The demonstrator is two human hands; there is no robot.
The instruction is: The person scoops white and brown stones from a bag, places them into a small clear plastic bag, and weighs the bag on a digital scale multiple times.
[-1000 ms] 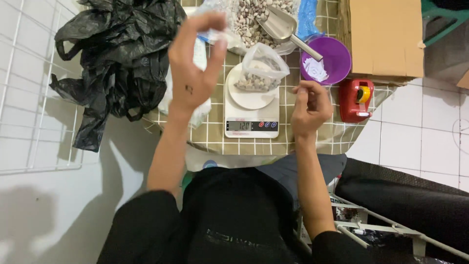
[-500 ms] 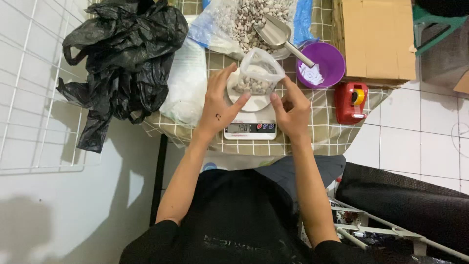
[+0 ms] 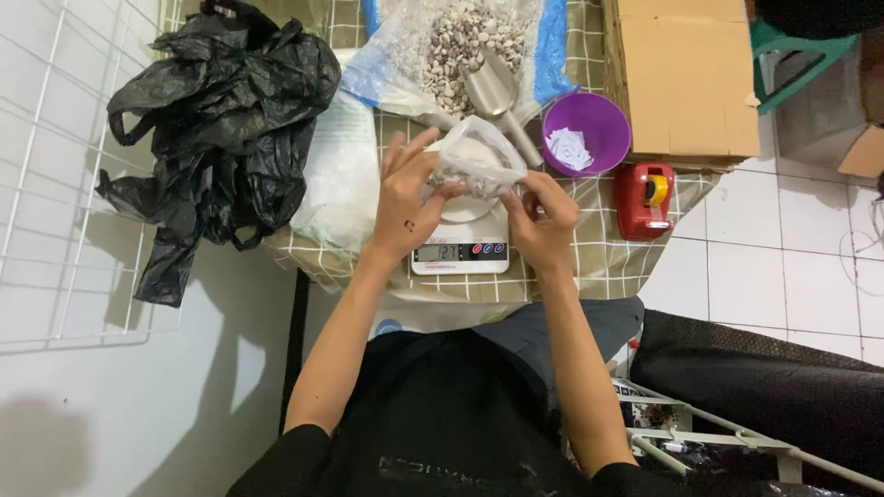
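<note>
As seen — both hands' grip (image 3: 479,198) around small clear bag (image 3: 479,161).

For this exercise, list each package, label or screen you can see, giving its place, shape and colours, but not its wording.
Small clear bag: on the scale, between both hands.
Scale screen: grey rectangle on the white scale's front.
Large clear bag: top centre, blue edges, speckled pieces.
Cardboard box: top right, brown.
Paper slips: white, in purple bowl.

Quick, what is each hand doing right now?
Left hand: fingers curled on the small clear bag over the scale.
Right hand: pinching the same bag's right edge.
</note>
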